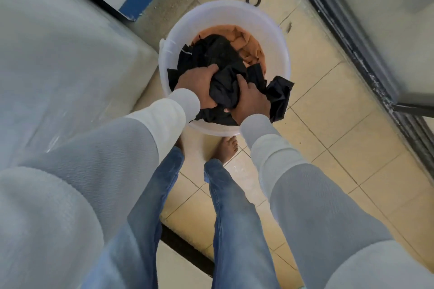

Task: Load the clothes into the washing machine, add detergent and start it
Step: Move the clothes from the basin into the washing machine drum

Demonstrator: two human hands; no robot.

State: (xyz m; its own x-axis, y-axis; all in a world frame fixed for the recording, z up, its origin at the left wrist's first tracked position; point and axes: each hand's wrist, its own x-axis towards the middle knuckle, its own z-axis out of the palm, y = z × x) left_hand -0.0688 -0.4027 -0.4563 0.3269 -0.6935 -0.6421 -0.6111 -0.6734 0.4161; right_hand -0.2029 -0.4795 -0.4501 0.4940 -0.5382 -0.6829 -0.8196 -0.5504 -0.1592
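Ok, both hands are in the bucket [278, 37], which stands on the tiled floor [328, 105] just ahead of my bare foot [228, 148]. It sits close to the pale bulky unit [58, 58] along the floor's left edge. That's probably the washer, but I can't confirm from here.

Left hand [199, 84] is clamped on a bunched fold of the black garment [216, 54], fingers curled into the cloth. Right hand [250, 99] grips the same garment just beside it, fingers dug in. One black end hangs over the bucket's near-right rim. Orange clothes [249, 42] lie underneath, toward the bucket's far side.

Handling, my read:
- **Feel:** soft, limp and light with zero stiffness, so it sags and trails wherever it's not held.
- **Wet or dry:** looks dry, not certain. Wet would be heavier and clingier.
- **Grip:** not fragile or slippery, and the cloth gives plenty of friction.
- **Best hold:** what I have now, the middle bulk gathered into a wad with two hands rather than an edge, so loose ends stay short.
- **Risks:** the hanging end could snag the rim, drag orange pieces up, or tip the light bucket.
- **Next move:** lift straight up and mind the tail.
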